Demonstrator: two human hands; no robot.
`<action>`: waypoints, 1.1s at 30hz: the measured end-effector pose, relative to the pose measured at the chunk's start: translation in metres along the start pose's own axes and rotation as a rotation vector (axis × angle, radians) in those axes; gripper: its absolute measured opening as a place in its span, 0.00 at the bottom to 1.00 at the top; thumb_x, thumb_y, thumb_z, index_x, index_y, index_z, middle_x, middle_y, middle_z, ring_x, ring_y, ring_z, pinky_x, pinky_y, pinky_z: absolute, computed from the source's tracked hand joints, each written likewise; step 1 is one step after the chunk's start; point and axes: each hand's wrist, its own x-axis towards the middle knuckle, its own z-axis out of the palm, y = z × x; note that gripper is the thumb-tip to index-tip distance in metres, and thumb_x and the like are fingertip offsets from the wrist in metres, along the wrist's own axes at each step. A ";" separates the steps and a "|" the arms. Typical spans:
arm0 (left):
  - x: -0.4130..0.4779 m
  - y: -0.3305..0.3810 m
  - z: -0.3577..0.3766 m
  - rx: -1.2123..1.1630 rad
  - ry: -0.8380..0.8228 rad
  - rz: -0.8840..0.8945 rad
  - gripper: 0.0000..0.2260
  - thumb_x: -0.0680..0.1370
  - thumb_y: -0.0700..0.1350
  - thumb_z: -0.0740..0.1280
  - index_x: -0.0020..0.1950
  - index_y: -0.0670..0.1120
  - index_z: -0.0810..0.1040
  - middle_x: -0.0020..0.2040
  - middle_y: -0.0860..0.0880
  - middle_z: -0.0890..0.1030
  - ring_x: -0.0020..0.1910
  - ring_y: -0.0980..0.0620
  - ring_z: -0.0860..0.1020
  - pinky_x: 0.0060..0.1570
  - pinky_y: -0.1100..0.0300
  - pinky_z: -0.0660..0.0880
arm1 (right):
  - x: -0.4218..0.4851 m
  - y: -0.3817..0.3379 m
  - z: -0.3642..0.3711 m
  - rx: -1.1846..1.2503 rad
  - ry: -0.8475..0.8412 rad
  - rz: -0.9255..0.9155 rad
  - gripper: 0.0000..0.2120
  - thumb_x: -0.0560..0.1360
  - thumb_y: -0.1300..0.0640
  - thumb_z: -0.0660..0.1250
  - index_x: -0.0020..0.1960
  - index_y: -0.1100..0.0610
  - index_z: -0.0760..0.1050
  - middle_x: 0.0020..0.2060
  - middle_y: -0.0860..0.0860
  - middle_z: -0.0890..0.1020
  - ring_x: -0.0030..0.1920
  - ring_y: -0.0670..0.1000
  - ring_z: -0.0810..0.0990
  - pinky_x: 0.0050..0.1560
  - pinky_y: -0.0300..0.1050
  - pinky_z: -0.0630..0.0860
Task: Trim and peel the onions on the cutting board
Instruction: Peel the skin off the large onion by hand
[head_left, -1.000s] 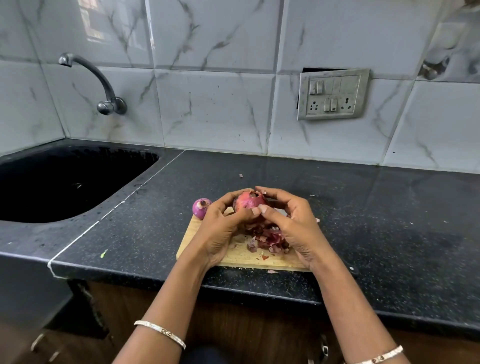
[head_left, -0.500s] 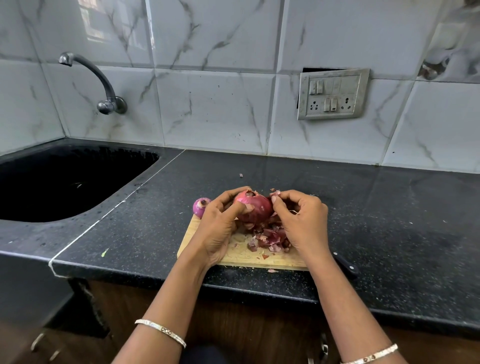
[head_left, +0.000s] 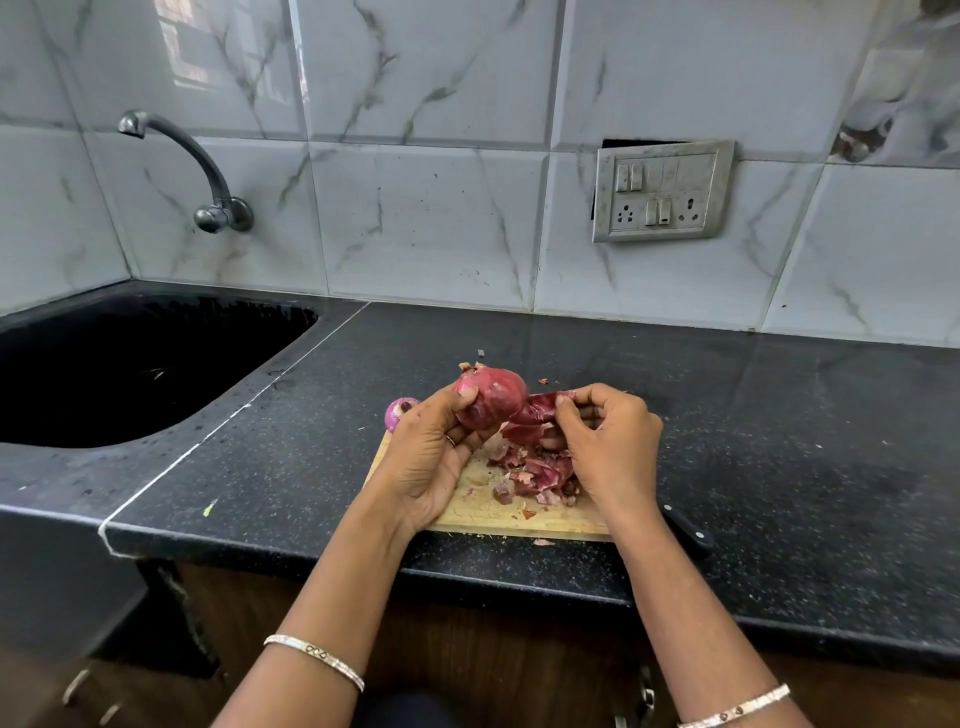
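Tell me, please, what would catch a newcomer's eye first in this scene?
Probably the red onion, held in the left hand above the wooden cutting board, while the right hand pulls a strip of skin off it. Below lies a heap of red peels; a smaller onion sits at the board's far left corner.

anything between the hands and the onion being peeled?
Nothing visible. The left hand already grips the onion above the board, and the right hand pinches a strip of skin hanging off it. The peel pile lies below, out of the way.
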 end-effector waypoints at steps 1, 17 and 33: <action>0.001 0.001 0.000 -0.023 0.009 -0.007 0.05 0.79 0.39 0.68 0.53 0.39 0.80 0.50 0.41 0.84 0.48 0.48 0.83 0.54 0.55 0.82 | -0.001 -0.001 0.000 0.007 0.000 0.009 0.07 0.78 0.61 0.71 0.42 0.55 0.83 0.33 0.47 0.85 0.30 0.43 0.85 0.36 0.42 0.83; -0.001 0.001 0.004 -0.118 0.048 -0.084 0.11 0.82 0.41 0.66 0.60 0.35 0.74 0.61 0.32 0.78 0.54 0.35 0.84 0.53 0.45 0.83 | -0.002 -0.004 0.002 -0.096 0.167 -0.144 0.04 0.78 0.60 0.70 0.44 0.56 0.82 0.33 0.45 0.82 0.33 0.46 0.83 0.37 0.46 0.82; 0.000 -0.002 0.002 0.059 -0.077 -0.093 0.16 0.81 0.48 0.68 0.58 0.35 0.82 0.55 0.36 0.85 0.55 0.40 0.85 0.54 0.47 0.83 | -0.004 -0.004 0.005 -0.090 -0.188 -0.240 0.13 0.71 0.49 0.79 0.53 0.50 0.84 0.44 0.40 0.86 0.46 0.37 0.83 0.47 0.30 0.76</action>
